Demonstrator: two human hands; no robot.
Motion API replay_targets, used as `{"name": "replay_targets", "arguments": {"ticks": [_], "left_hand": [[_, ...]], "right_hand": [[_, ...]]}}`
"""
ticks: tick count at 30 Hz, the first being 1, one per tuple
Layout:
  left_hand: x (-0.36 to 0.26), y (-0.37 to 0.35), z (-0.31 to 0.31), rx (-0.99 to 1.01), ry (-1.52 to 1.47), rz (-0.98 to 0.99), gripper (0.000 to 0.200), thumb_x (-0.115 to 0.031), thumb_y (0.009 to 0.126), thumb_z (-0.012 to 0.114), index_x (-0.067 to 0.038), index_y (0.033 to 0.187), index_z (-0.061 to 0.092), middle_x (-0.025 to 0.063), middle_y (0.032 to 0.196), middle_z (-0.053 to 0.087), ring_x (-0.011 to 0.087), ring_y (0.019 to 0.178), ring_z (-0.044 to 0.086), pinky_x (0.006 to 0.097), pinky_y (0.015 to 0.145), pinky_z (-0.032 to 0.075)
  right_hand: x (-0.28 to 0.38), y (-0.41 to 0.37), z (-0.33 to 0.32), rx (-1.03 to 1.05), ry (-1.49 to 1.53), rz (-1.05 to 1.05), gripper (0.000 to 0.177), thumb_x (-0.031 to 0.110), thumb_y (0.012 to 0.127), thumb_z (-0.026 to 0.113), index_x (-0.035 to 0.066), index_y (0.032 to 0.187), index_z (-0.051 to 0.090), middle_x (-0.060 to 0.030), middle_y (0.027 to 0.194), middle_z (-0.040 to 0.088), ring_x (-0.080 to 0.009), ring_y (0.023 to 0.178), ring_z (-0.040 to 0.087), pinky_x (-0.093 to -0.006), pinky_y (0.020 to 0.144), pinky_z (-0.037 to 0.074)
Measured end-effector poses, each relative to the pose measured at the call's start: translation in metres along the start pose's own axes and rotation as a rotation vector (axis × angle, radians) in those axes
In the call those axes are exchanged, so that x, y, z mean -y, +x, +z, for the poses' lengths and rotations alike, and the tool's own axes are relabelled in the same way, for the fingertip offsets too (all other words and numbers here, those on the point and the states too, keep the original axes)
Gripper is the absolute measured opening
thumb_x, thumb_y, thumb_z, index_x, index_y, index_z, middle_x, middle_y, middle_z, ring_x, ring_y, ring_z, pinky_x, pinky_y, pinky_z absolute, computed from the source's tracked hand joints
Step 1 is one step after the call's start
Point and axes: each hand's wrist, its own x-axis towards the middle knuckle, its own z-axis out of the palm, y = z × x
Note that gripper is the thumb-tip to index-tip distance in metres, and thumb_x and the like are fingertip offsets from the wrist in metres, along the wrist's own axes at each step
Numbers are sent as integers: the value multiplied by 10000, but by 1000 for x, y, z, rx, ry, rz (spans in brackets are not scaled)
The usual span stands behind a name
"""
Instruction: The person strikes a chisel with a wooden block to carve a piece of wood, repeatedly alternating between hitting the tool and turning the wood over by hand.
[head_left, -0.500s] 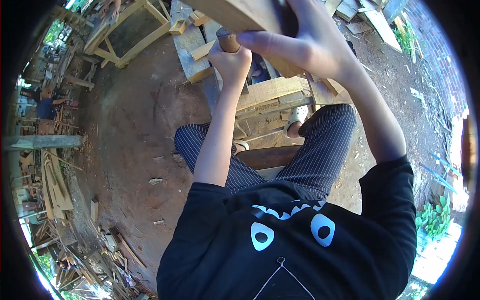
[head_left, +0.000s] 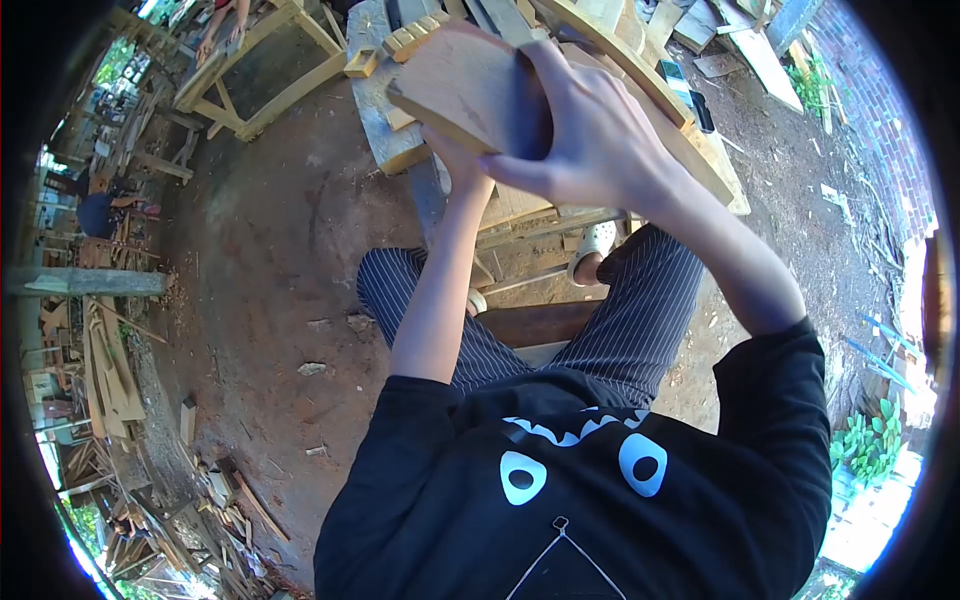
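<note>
A thick wooden block [head_left: 468,85] with a pale, slanted end is in my right hand [head_left: 600,140], which is closed around its right end with the thumb along the lower edge. My left hand [head_left: 462,168] is just below and behind the block, which covers most of its fingers. It was closed around a round wooden tool handle a moment ago; that handle is now hidden behind the block. Beneath both hands is a workbench plank [head_left: 400,150] with small wood pieces [head_left: 415,38] on it.
Long boards [head_left: 690,150] lean across the bench's right side, near a phone-like object [head_left: 675,78]. A wooden frame [head_left: 255,125] stands at the upper left, where another person's hands [head_left: 222,30] rest. Scrap wood [head_left: 190,510] lies at lower left. My knees flank a low bench [head_left: 535,325].
The wooden block has come down and toward me in my right hand, turning so its broad face shows. It now covers the tool handle and most of my left hand.
</note>
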Motion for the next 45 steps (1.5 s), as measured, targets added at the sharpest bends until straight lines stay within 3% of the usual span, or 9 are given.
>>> {"name": "replay_targets", "arguments": {"ticks": [6,10,21,25,28,34,38,42,45], "left_hand": [[-5,-5,1,45,13,37,84,-18,740,687,0,701,615,35,654,656,93,604,609,253,577,465],[-7,-4,1,59,14,43,85,-16,742,685,-6,700,613,36,652,654,95,597,608,252,572,465],[-12,-4,1,109,17,67,90,-10,747,681,-19,698,606,39,644,648,102,578,606,251,558,463],[-14,-6,2,125,21,74,93,-8,749,679,-24,697,603,40,642,646,104,571,605,251,553,463],[-18,-12,-2,110,30,71,96,-6,750,678,-28,696,602,40,640,645,106,566,605,250,550,462],[-15,-14,-8,97,35,46,102,-3,753,676,-36,695,598,42,636,642,110,556,604,250,542,461],[-18,-16,-5,107,29,66,107,-1,755,674,-41,694,596,43,633,640,112,549,603,249,537,461],[-21,-18,-6,115,26,64,112,1,757,673,-46,693,593,44,631,638,115,542,602,249,532,460],[-22,-18,-9,116,30,52,116,2,758,671,-50,693,591,45,629,636,116,536,602,248,529,460]], "right_hand": [[3,-1,9,40,52,42,852,503,685,687,-84,1246,429,-187,756,607,-301,634,630,-388,599,500],[10,0,7,-373,198,-160,775,528,633,725,-85,1049,499,-190,699,620,-323,631,652,-400,605,526],[4,-3,11,-34,-34,-35,879,457,615,753,-56,1258,445,-145,748,606,-279,607,627,-361,575,495],[14,2,-2,-506,225,-254,798,442,579,776,-79,1094,460,-202,712,604,-328,597,623,-384,553,513],[18,-22,13,-53,91,49,900,449,601,749,-77,1256,424,-164,761,599,-280,610,632,-354,579,515],[16,-20,-19,-357,258,-72,908,435,633,751,-74,1294,391,-193,848,641,-282,733,673,-355,673,548],[19,-19,-2,69,38,71,874,435,598,762,-49,1249,437,-174,834,599,-321,708,645,-393,631,506],[23,-14,-8,-438,231,-145,881,445,583,768,-31,1249,445,-152,790,598,-315,682,644,-380,643,513],[21,-22,0,30,-54,28,907,450,609,760,-53,1287,429,-147,757,610,-294,646,641,-382,611,513]]}}
